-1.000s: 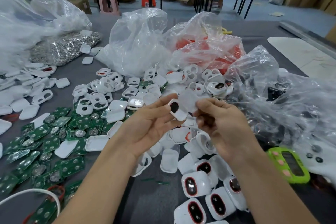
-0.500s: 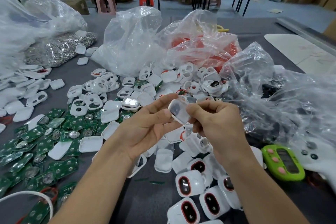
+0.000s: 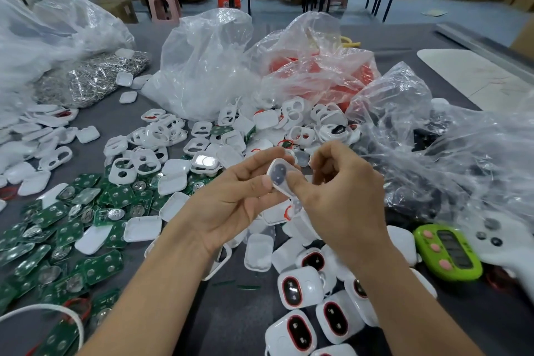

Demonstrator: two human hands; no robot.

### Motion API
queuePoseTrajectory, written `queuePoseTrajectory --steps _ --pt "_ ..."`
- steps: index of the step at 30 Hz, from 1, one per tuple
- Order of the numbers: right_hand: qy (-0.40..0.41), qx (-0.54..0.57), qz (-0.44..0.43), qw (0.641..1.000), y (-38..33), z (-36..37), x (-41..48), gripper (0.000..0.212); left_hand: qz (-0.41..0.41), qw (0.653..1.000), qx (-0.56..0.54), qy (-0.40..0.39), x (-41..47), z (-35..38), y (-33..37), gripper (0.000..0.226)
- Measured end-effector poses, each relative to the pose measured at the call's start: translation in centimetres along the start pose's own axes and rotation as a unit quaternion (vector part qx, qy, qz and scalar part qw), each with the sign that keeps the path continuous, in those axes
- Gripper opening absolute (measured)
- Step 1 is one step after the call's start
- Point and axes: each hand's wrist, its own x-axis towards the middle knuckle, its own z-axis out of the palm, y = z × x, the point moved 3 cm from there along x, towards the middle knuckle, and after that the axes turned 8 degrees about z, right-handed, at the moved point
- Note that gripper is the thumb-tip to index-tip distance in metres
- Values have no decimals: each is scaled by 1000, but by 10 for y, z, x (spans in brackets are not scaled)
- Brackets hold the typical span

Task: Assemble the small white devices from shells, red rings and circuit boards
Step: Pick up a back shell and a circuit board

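Note:
My left hand (image 3: 231, 199) and my right hand (image 3: 344, 196) meet above the table's middle, both pinching one small white shell (image 3: 278, 175) with a translucent grey oval insert facing me. My right thumb presses on its lower edge. Loose white shells (image 3: 150, 147) lie heaped behind my hands. Green circuit boards (image 3: 57, 240) cover the left of the table. Several assembled white devices (image 3: 300, 289) with red rings around dark ovals sit near the front right. A clear bag of red rings (image 3: 320, 72) stands at the back.
Clear plastic bags (image 3: 202, 66) crowd the back, left and right of the grey table (image 3: 231, 315). A bag of small metal parts (image 3: 95, 78) lies at the back left. A green timer (image 3: 448, 251) and a white controller (image 3: 502, 240) rest at the right.
The shell has turned in my fingers: its dark hole showed earlier, now the grey oval insert faces me. Both hands closed together on it and my right thumb moved onto its edge.

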Motion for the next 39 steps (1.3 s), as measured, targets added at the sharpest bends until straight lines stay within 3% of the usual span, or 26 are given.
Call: queuePoseTrajectory --steps 2,6,13,22,28,31,35,39 --pt "-96 88 70 989 3 3 3 29 -4 1000 -9 -7 -1 1 1 59" --pt "-242 263 169 919 2 9 2 11 -12 1000 -14 -16 -3 4 1 54" --pt "-248 392 227 857 -2 14 -3 10 11 1000 -12 -26 -4 4 6 64" --pt "-218 312 158 911 0 11 -1 12 4 999 8 -35 -3 4 2 61" --pt "-171 338 177 908 11 2 12 10 3 1000 -29 -9 -2 -4 6 56" --pt "-127 244 177 945 25 -1 25 9 22 998 -65 15 -6 -14 17 50" --pt "-93 68 116 987 24 11 48 17 67 991 -84 83 -11 -30 34 64" --pt "-169 -80 34 982 -6 37 71 16 100 981 -116 118 -17 -42 49 31"
